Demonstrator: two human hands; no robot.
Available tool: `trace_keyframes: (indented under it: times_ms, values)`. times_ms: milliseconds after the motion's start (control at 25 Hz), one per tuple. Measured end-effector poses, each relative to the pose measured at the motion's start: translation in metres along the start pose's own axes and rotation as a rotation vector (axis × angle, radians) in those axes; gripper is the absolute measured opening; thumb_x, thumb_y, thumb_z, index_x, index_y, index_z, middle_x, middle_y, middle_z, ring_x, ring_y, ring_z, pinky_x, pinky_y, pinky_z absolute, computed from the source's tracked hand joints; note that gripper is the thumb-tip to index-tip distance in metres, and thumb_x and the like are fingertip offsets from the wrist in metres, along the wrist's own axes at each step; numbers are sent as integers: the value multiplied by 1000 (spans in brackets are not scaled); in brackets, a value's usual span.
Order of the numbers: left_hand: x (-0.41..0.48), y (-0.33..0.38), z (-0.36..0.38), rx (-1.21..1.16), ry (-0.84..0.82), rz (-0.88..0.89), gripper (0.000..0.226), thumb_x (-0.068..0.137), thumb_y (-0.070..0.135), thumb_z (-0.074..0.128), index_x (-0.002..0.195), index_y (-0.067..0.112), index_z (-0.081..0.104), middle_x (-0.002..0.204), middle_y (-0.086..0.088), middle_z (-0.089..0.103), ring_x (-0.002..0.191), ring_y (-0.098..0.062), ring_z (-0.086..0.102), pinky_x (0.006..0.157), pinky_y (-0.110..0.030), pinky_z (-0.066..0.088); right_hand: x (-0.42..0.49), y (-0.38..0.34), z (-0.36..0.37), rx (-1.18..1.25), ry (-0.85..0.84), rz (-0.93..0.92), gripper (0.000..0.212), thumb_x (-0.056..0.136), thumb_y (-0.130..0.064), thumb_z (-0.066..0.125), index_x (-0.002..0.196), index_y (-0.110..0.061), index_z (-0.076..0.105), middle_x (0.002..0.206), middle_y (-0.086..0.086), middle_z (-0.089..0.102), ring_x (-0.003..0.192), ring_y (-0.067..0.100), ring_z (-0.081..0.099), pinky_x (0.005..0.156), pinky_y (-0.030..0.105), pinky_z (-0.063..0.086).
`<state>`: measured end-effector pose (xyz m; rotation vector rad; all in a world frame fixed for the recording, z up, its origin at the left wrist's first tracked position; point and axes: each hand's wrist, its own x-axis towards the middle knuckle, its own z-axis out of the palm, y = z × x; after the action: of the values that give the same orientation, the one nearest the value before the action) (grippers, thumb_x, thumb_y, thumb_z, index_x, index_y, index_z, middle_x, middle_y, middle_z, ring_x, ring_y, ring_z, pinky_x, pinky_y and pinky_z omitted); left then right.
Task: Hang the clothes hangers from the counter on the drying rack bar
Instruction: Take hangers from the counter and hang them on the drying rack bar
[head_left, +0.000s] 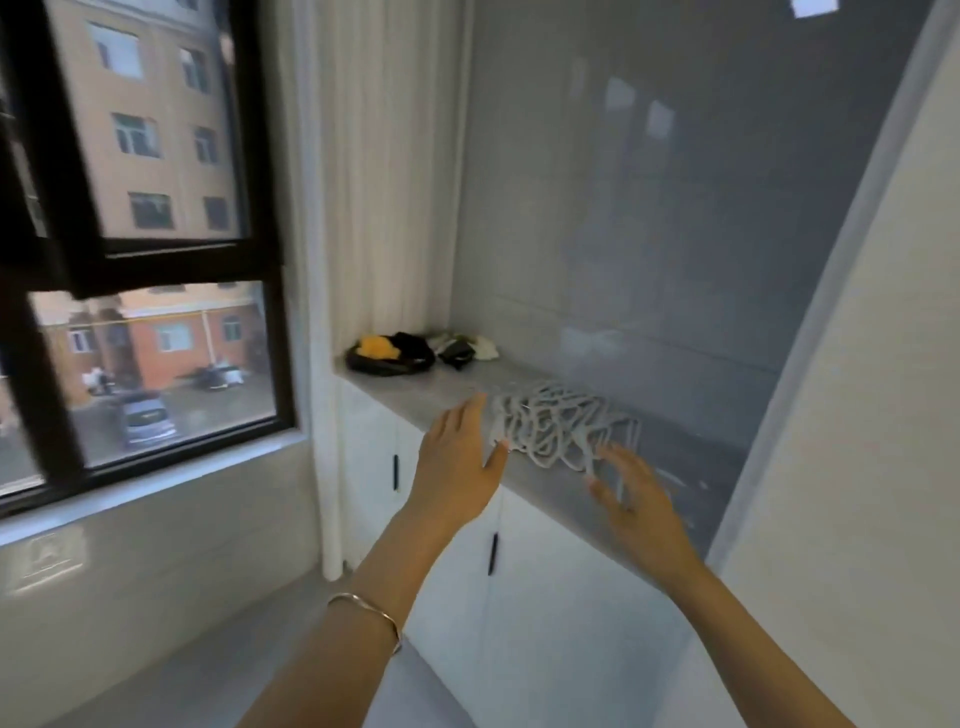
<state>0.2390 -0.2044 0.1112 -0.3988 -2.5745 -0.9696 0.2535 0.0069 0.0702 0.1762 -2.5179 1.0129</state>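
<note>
A tangled pile of pale grey clothes hangers (558, 428) lies on the grey counter (447, 395) against the glossy wall. My left hand (460, 460) reaches out at the pile's left side, fingers straight, holding nothing. My right hand (636, 501) hovers at the pile's near right edge with fingers spread; whether the fingertips touch a hanger is unclear from the blur. The drying rack bar is out of view.
A heap of black, yellow and pale items (415, 351) sits at the counter's far end beside a white curtain (374, 171). White cabinet doors with black handles (491, 553) are below the counter. A dark-framed window (156, 249) is at left.
</note>
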Motion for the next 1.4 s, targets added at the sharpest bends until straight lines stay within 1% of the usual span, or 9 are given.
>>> trace_keyframes:
  times_ms: [320,600,720,800,920,1040,1160,1240,1400]
  values:
    - [178,-111,188,58,-381,-83,68,95,40,44,150,21,9,158,-2,12,145,-26,12,117,-40,19,135,150,75,6,77,333,38,90,-12,57,127,-6,50,129,10,51,123,23,46,94,16,28]
    - [250,-155,303,134,-627,-43,64,98,46,32,151,23,4,159,1,3,146,-25,5,119,-40,10,191,249,135,-96,5,649,47,89,-25,58,130,-5,48,133,15,49,125,27,45,102,30,35]
    - [261,-167,328,150,-684,-51,64,98,49,25,151,23,-1,159,3,-4,146,-24,-6,119,-42,3,201,267,147,-209,-17,667,43,82,-31,64,119,-9,58,119,12,58,115,30,52,96,35,39]
    - [265,-171,339,174,-687,-59,64,98,50,23,151,23,-1,159,3,-8,146,-22,-11,119,-44,-1,205,276,155,-290,-2,616,35,71,-36,65,98,-15,68,99,8,63,99,31,58,85,39,43]
    - [267,-167,346,226,-674,-80,65,97,54,20,151,22,2,158,3,-11,145,-20,-14,118,-46,-6,206,277,163,-295,99,625,15,65,-32,66,74,-20,65,75,-1,62,80,27,59,76,37,39]
    - [272,-159,349,228,-701,-122,68,96,58,18,151,23,-1,158,3,-13,145,-21,-16,117,-51,-7,206,273,167,-221,276,594,8,66,-27,63,65,-19,60,63,-1,61,66,29,59,70,37,43]
    - [280,-153,343,226,-761,-156,68,95,59,16,150,27,-6,158,5,-11,145,-21,-15,116,-53,-5,216,268,160,-174,495,549,10,77,-17,61,77,-9,66,70,8,64,66,29,59,69,38,47]
    - [284,-151,335,201,-766,-173,66,95,58,17,150,29,-5,159,6,-4,146,-20,-12,116,-53,-5,230,256,149,-67,621,548,16,88,-12,55,90,-1,66,78,10,62,68,20,54,64,28,43]
    - [290,-147,301,71,-599,-202,63,95,57,21,150,32,1,159,6,4,147,-20,-5,117,-49,-6,248,225,137,167,711,499,18,94,-10,49,100,2,61,90,4,54,73,12,51,64,17,37]
